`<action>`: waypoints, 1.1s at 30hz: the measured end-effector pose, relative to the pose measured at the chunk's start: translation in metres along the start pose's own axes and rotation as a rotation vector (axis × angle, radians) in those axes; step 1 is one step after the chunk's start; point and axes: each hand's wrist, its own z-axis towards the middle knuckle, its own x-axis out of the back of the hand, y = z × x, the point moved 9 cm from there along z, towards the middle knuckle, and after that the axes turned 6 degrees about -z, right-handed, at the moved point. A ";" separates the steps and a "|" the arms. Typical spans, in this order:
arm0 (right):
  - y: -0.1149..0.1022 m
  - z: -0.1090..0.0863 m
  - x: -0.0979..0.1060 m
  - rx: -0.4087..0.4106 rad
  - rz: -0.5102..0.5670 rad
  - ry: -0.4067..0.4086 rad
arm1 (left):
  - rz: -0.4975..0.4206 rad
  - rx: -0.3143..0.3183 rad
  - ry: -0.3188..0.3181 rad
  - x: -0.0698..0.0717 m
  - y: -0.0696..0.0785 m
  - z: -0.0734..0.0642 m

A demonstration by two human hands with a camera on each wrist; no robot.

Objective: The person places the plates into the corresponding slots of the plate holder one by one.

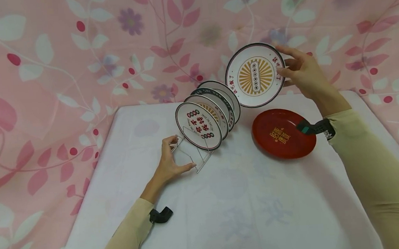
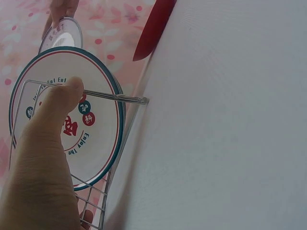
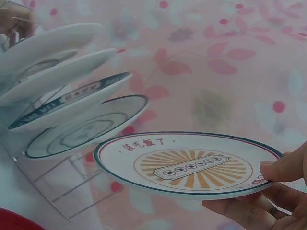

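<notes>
My right hand [image 1: 301, 69] pinches a white plate [image 1: 239, 92] by its right rim, thumb on the face and fingers behind. That plate has a dark rim, an orange sunburst and red lettering, and it is held up off the table. Left of it, a wire dish rack [image 2: 129, 98] holds several white plates standing in a tilted row. The front plate [image 1: 189, 129] carries red characters and dark dots. At the rack's near end, my left hand [image 1: 169, 161] grips the wire, its thumb lying along the frame in the left wrist view.
A large red plate [image 1: 265, 145] with gold characters lies on the white-covered table [image 1: 240, 214], below my right hand. Behind the table hangs a pink floral cloth [image 1: 165, 34]. In the right wrist view, the rack's empty slots [image 3: 81, 189] face the held plate.
</notes>
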 end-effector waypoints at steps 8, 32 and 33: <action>0.019 0.003 -0.034 0.038 -0.272 -0.003 | 0.012 -0.006 -0.001 0.001 0.004 0.000; 0.064 0.014 -0.099 0.193 -0.571 0.014 | 0.006 -0.035 0.003 -0.001 0.006 -0.003; 0.064 0.015 -0.100 0.200 -0.578 0.020 | 0.007 -0.039 0.004 -0.001 0.006 -0.002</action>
